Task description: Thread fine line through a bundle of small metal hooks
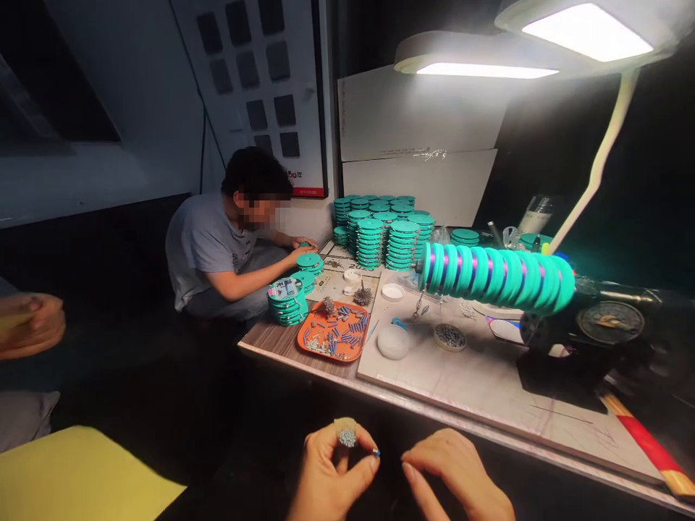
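In the head view, the left hand (329,474) pinches a tiny blue piece (376,453) between thumb and forefinger, before the table edge, with a cluster of silver beads (347,437) against its fingers. Just beside, the right hand (459,467) has thumb and forefinger slightly parted. Beyond, an orange tray (302,336) holds blue and silver pieces (355,325) near stacked turquoise spools (287,310).

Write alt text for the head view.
A left hand pinches a tiny blue piece, the right hand beside it. Beyond, a wood-grain table holds an orange plastic tray of small parts and stacked teal round discs; a co-worker in grey bends nearby.
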`<state>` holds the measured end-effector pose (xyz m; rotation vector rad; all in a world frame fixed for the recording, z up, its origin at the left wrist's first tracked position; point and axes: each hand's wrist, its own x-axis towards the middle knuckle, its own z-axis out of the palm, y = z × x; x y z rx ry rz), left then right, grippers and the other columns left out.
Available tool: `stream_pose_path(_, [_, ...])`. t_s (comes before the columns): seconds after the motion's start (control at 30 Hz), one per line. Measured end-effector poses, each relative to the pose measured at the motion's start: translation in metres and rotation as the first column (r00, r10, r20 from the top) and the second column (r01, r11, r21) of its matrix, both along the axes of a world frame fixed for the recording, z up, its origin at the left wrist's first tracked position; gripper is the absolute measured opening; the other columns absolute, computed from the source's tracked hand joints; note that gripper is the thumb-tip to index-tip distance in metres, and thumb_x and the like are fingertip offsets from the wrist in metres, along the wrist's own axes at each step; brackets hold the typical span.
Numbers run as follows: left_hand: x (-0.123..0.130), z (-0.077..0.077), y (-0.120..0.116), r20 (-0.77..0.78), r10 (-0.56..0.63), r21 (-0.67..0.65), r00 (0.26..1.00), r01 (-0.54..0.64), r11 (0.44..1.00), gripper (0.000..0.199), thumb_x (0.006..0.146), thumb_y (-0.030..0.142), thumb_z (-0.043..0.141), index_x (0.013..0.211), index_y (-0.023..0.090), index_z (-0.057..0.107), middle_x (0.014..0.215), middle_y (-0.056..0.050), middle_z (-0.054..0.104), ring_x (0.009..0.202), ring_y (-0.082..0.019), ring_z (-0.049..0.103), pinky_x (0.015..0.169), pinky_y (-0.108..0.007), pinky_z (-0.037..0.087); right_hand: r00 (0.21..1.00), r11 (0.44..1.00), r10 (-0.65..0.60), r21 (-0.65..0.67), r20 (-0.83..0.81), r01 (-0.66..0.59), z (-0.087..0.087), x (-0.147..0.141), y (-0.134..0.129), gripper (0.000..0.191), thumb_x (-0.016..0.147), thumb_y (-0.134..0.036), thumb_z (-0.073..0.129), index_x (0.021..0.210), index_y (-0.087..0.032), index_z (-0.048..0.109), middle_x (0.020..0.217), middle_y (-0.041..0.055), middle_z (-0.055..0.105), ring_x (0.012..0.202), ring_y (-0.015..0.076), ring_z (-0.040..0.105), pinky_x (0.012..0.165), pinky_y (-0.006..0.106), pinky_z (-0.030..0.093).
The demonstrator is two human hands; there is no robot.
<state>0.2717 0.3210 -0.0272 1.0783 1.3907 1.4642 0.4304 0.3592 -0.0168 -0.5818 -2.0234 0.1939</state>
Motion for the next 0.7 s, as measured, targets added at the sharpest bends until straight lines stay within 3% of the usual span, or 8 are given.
stream_pose_path(0.2, [0.003,0.0,-0.003,-0.16,0.043,-0.006,0.986,-0.045,0.999,0.002,0.059,0.018,0.062,0.058,0.016,0.062,0.055,0.0,0.056,0.055,-0.012,0.05,0.053,-0.02,0.038,1.0,1.0,-0.016,0.001,-0.025,0.016,-0.002,-0.002,0.001,0.016,0.073,-0.005,0.058,0.084,-0.016,0.053,0.066,-0.0006,0.06,0.06,0.0104,0.057,0.061,0.026,0.045])
stream_pose_path(0.57, [0.007,0.009,-0.003,-0.223,0.071,-0.041,0.972,-0.083,0.996,0.006,0.059,0.02,0.059,0.057,0.015,0.06,0.054,0.0,0.054,0.051,-0.011,0.047,0.044,-0.018,0.031,1.0,1.0,-0.019,-0.01,-0.02,0.019,-0.012,-0.009,0.001,0.014,0.074,-0.005,0.057,0.082,-0.017,0.053,0.065,-0.0013,0.058,0.06,0.0103,0.054,0.063,0.026,0.042])
stream_pose_path(0.7, [0.007,0.01,-0.004,-0.383,0.109,0.073,0.917,-0.088,0.993,0.004,0.062,0.017,0.055,0.058,0.017,0.057,0.053,0.002,0.052,0.048,-0.009,0.045,0.044,-0.018,0.03,0.992,0.992,-0.125,-0.003,-0.009,0.125,-0.021,-0.017,-0.004,0.011,0.08,-0.006,0.05,0.084,-0.016,0.054,0.063,-0.0002,0.055,0.059,0.0106,0.048,0.068,0.028,0.039])
